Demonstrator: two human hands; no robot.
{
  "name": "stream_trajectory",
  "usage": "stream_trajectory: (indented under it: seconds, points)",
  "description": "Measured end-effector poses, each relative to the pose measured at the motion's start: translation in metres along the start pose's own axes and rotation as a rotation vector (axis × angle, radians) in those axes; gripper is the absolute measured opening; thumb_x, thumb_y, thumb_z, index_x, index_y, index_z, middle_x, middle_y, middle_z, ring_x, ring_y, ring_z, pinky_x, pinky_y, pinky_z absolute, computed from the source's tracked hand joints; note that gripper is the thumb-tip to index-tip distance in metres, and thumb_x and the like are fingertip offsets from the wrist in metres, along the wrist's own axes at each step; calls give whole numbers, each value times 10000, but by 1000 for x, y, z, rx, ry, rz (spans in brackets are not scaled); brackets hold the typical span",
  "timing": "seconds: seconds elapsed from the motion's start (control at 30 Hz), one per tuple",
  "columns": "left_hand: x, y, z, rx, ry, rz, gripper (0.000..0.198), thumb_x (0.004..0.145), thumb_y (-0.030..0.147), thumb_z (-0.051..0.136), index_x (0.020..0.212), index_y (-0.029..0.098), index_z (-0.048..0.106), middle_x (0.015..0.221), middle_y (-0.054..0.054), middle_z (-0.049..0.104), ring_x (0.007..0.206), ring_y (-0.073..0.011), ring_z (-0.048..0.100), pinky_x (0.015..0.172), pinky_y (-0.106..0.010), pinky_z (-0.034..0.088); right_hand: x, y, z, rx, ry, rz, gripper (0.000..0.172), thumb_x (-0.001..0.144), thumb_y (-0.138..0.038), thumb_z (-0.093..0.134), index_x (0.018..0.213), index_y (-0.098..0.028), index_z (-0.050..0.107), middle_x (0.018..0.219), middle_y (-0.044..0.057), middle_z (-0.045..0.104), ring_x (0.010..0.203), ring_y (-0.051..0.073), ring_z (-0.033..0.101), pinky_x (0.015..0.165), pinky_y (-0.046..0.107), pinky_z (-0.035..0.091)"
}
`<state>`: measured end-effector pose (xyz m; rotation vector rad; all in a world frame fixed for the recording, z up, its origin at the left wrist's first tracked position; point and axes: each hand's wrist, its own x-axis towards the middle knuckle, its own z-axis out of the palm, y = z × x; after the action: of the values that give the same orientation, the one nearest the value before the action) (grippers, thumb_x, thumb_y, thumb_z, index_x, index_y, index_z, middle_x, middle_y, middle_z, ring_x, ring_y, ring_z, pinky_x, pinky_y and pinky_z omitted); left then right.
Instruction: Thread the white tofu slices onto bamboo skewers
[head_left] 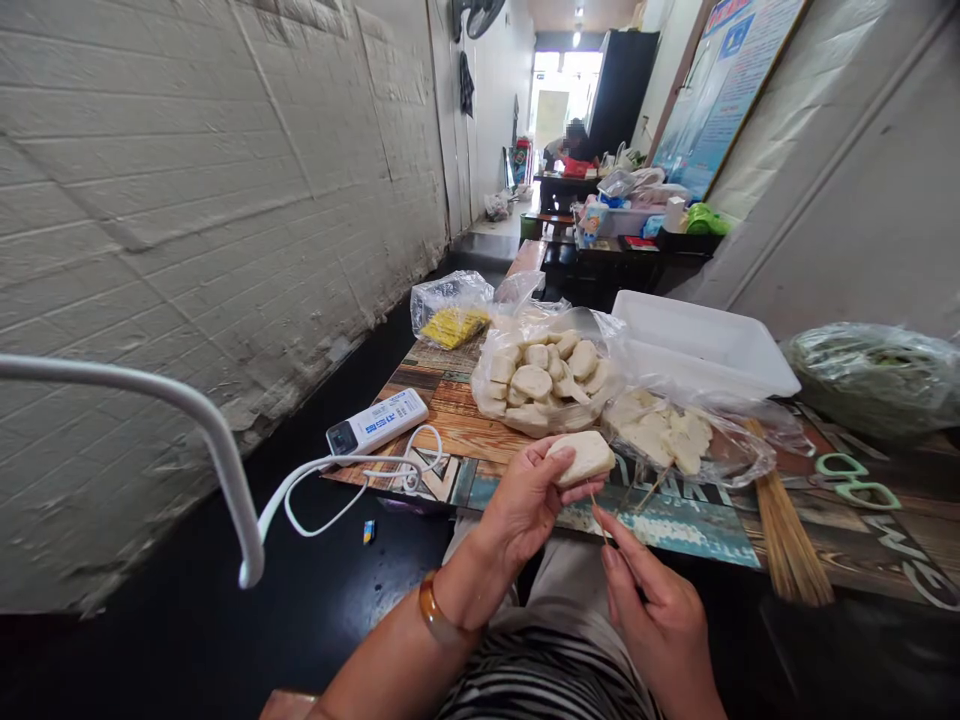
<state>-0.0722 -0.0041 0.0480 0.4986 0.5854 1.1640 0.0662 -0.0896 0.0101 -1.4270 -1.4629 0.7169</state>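
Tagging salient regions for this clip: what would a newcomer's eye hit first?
Centre foreground: the left hand pinches a pale food slice while the right hand holds a thin bamboo skewer just under it. Behind them on the wooden table, a clear plastic bag bulges with more pale pieces. A bundle of skewers lies to the right, a white power strip to the left.

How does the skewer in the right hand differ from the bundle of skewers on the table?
The skewer is a single stick; the bundle holds many. The skewer is pinched in the right hand with its tip at the pale piece; the bundle lies untouched on the table. Both are thin, pale wood.
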Motion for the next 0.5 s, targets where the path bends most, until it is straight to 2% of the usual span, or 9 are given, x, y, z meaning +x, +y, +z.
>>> stream_trajectory:
  seconds: [0.13,0.23,0.33,0.5]
  points:
    - [-1,0,-1,-3,1,4,350,694,265,810,981,87,717,960,-123,732,812,-193,689,762,-302,571,1,0,1,-1,-12,1,392,903,-403,538,1201,-223,719,715,35,772,801,236,749,670,268,595]
    - [-2,0,-2,3,9,7,366,682,270,819,985,92,716,965,-118,731,819,-193,690,757,-298,571,2,1,2,19,5,-21,380,910,-384,534,1202,-220,714,961,47,792,947,249,736,810,303,590]
    - [-2,0,-2,12,9,17,370,686,281,817,989,95,713,978,-122,731,830,-200,692,767,-306,567,4,5,1,17,-19,-70,364,918,-349,534,1208,-211,705,1145,48,744,999,245,724,905,334,560]
    - [-3,2,0,26,3,20,376,684,290,819,991,100,712,994,-127,729,855,-212,692,773,-311,564,5,10,-2,-21,-88,-100,358,937,-306,528,1239,-189,680,1187,59,724,1014,236,721,927,330,553]
